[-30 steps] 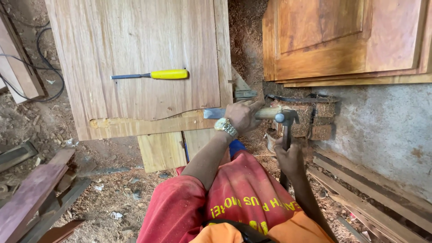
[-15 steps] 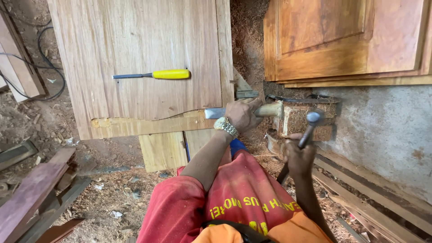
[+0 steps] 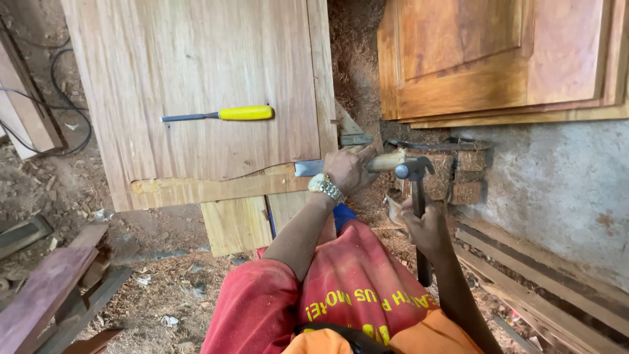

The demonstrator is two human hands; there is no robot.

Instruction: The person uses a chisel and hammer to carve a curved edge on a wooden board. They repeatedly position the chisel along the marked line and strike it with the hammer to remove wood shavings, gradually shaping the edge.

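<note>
Wide flat steel chisel with pale wooden handle (image 3: 367, 164) lies roughly level across the near right corner of the large light plywood-faced door panel (image 3: 196, 85), blade end on the pale strip of freshly cut wood (image 3: 216, 187) along the panel's near edge. Left hand (image 3: 347, 169), gold metal wristwatch (image 3: 325, 187) on the wrist, is wrapped tight around the chisel where blade meets handle. Right hand (image 3: 427, 226) grips the dark handle of a steel claw hammer (image 3: 414, 172); hammer stands upright, head right at the butt end of the chisel handle, touching or just short of it, can't tell which. Both hands fully closed on their tools. Further out: yellow-handled narrow chisel (image 3: 219, 115) lies loose on the panel face, well apart to the left and far side. Short pale plank (image 3: 232, 226) sticks out from under the panel toward the person. Person's red shorts (image 3: 314, 295) fill the near centre. Right side: reddish bricks (image 3: 465, 177) just beyond the hammer, grey concrete slab (image 3: 563, 190), and a stack of varnished brown raised-panel doors (image 3: 498, 59) at far right. Sawdust-covered ground (image 3: 151, 282), black cable (image 3: 59, 98) at far left, dark timber offcuts (image 3: 46, 288) near left.
</note>
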